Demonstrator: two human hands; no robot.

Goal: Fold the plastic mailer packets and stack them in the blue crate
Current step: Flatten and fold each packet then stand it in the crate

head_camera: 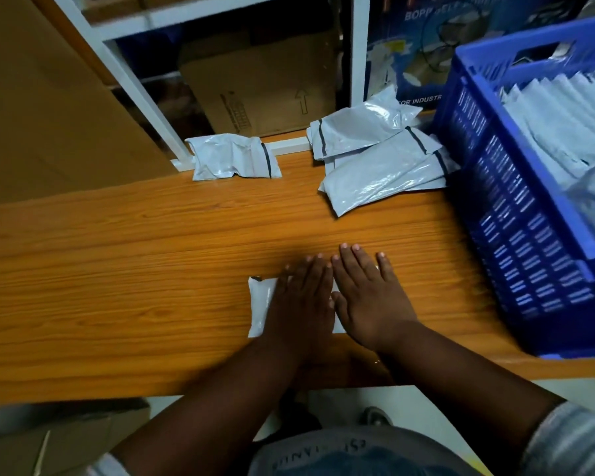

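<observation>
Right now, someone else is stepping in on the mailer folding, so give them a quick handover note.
Left hand and right hand: both flat, pressing one packet onto the wooden table near its front edge.
Blue crate, on the right, already holds rows of folded packets.
Still to fold: a loose pile beside the crate, and one crumpled packet at the back by the shelf frame.
Next, probably: finish this fold and put it in the crate.

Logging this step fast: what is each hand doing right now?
Left hand: open, fingers straight, pressing flat on the mailer packet.
Right hand: open, fingers straight, pressing flat on the same packet.
</observation>
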